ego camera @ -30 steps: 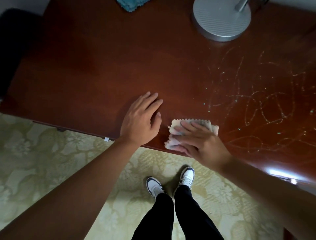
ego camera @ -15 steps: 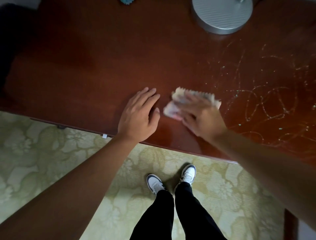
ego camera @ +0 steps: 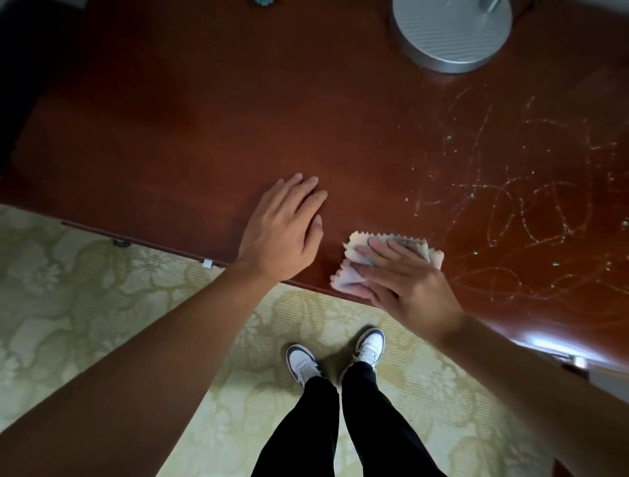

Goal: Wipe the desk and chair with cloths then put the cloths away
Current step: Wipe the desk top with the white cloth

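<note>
A reddish-brown wooden desk [ego camera: 211, 112] fills the upper part of the head view. My right hand [ego camera: 405, 286] presses a folded pale cloth with zigzag edges [ego camera: 350, 272] flat against the desk at its front edge, fingers straight. My left hand [ego camera: 282, 231] rests palm down on the desk just left of the cloth, fingers straight, holding nothing. Pale squiggly marks [ego camera: 531, 211] cover the desk to the right of the cloth. A bit of a teal cloth [ego camera: 262, 2] shows at the top edge.
A round silver lamp base [ego camera: 449, 30] stands at the desk's back right. A dark chair shape [ego camera: 17, 75] sits at the far left. Below the desk edge are a pale floral carpet [ego camera: 85, 299] and my white shoes [ego camera: 303, 364].
My right hand slid the cloth away from me across the desk, then pulled it back to the front edge. The left hand stayed put.
</note>
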